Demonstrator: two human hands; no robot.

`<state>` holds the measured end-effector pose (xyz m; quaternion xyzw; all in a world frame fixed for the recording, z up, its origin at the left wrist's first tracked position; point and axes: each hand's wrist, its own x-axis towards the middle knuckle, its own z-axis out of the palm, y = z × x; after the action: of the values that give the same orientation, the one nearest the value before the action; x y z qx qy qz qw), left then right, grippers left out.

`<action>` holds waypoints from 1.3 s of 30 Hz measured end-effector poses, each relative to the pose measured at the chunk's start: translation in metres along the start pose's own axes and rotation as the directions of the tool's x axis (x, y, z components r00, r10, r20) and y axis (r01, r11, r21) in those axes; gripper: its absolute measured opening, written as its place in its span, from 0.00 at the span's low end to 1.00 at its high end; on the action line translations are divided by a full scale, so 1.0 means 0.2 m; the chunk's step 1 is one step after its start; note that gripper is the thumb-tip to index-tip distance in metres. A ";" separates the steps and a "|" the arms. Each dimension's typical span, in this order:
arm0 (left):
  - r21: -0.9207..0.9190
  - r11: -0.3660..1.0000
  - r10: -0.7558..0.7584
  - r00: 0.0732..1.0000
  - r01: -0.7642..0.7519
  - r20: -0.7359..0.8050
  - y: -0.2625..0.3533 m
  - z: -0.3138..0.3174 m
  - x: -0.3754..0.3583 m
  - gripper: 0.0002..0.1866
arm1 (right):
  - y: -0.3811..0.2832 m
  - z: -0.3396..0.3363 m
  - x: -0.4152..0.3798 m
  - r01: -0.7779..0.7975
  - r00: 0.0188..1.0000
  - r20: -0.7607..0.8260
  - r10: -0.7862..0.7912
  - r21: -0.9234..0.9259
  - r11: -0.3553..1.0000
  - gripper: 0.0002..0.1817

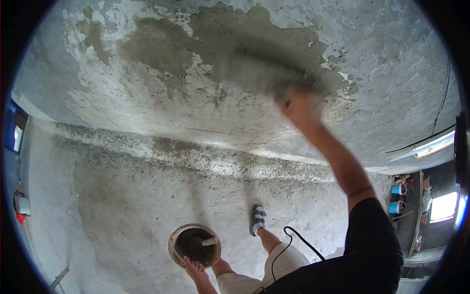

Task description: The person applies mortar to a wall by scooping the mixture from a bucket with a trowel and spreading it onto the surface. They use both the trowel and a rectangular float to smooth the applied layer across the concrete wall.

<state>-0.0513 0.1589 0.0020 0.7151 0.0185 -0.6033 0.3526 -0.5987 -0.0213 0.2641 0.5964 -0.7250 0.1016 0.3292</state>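
My right hand (pixel 302 107) is closed round the grip of a plastering trowel (pixel 257 68), both smeared by motion. The trowel's long blade is at the wall (pixel 147 105), over a dark, damp-looking patch of plaster (pixel 215 24). Low in the view, my left hand (pixel 195 265) grips the near rim of a round metal bowl (pixel 172 245). Inside the bowl is a dark space, and a pale cylindrical handle (pixel 210 241) sticks up; what it belongs to is hidden.
Rough concrete floor (pixel 127 206) meets the wall along a crumbly edge. A black cable (pixel 306 240) loops beside my leg. Blue buckets (pixel 395 207) stand at the far right near a plank (pixel 416 210). A pale container (pixel 22 203) is at the left edge.
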 end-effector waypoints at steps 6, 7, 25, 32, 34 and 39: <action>0.067 0.997 -0.044 0.996 0.039 0.074 -0.03 0.12 -0.03 0.29 | 0.06 -0.24 0.43 -0.096 0.995 -0.053 0.088 -0.174 0.980 0.25; 0.083 0.995 -0.065 0.994 0.058 0.084 -0.03 0.14 -0.03 0.29 | 0.03 -0.13 0.34 -0.103 0.995 -0.014 0.102 -0.158 0.982 0.24; 0.256 0.964 -0.093 0.993 0.073 0.069 -0.22 0.43 -0.19 0.28 | 0.54 -0.46 -0.08 -0.072 0.987 -0.148 0.067 -0.032 0.997 0.23; 0.286 0.957 -0.088 0.985 0.042 0.149 -0.28 0.49 -0.26 0.28 | 0.39 0.07 -0.27 -0.073 0.996 0.047 0.081 -0.150 0.986 0.22; 0.309 0.950 -0.093 0.989 0.053 0.118 -0.29 0.46 -0.22 0.28 | 0.26 0.62 -0.72 0.053 0.985 0.170 0.003 -0.323 0.945 0.09; 0.318 0.948 -0.077 0.984 0.022 0.159 -0.26 0.51 -0.34 0.28 | 0.19 0.92 -1.35 -0.238 0.554 0.812 0.184 -0.057 0.970 0.04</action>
<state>-0.1809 0.1713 0.0335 0.7075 -0.0899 -0.6658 0.2191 -0.6799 0.1061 -0.0284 0.4948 -0.8574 -0.1219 -0.0714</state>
